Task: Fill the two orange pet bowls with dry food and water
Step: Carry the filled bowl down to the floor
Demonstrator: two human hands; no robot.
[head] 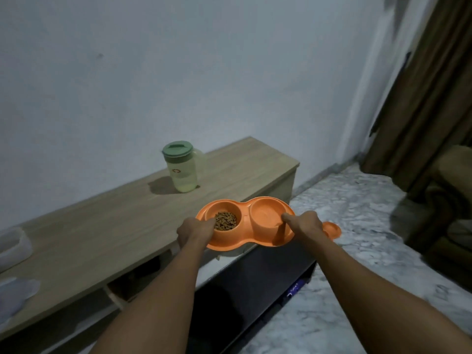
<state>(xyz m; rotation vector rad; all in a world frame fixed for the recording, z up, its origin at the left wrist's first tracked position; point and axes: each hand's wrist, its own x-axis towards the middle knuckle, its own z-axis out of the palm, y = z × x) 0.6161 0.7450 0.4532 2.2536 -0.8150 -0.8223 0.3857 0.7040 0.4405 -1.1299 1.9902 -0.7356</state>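
An orange double pet bowl (245,208) is held level over the front edge of a low wooden cabinet (122,226). Brown dry food (225,221) fills its left bowl. Its right bowl (265,213) looks smooth inside; whether it holds water I cannot tell. My left hand (195,232) grips the left rim, thumb at the food bowl. My right hand (304,224) grips the right rim, thumb inside that bowl. A clear jug with a green lid (181,169) stands on the cabinet behind, with a little pale liquid at its bottom.
A small orange piece (332,229) shows past my right hand. A clear plastic container (14,247) sits at the cabinet's left end. Marbled floor (357,213) lies to the right, with a brown curtain (429,98) and brown cushions (452,205) beyond.
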